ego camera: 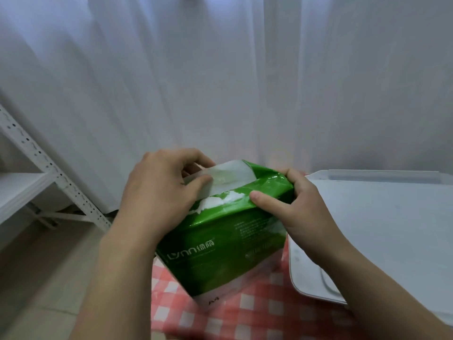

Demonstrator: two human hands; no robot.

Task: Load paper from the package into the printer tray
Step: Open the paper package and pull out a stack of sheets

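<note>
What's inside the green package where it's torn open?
White paper sticks out of the torn top of the green package, pinched by the left hand; the right hand grips the wrapper. The wrapper hides the remaining stack.

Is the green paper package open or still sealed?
Open: the green package is torn at its top, and the left hand grips white paper sticking out.

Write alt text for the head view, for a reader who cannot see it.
Two bare hands work at the torn top of a green paper package standing on a red checked tablecloth: the left hand pinches white sheets sticking out, the right hand grips the wrapper. A white printer sits to the right, white curtains behind.
</note>
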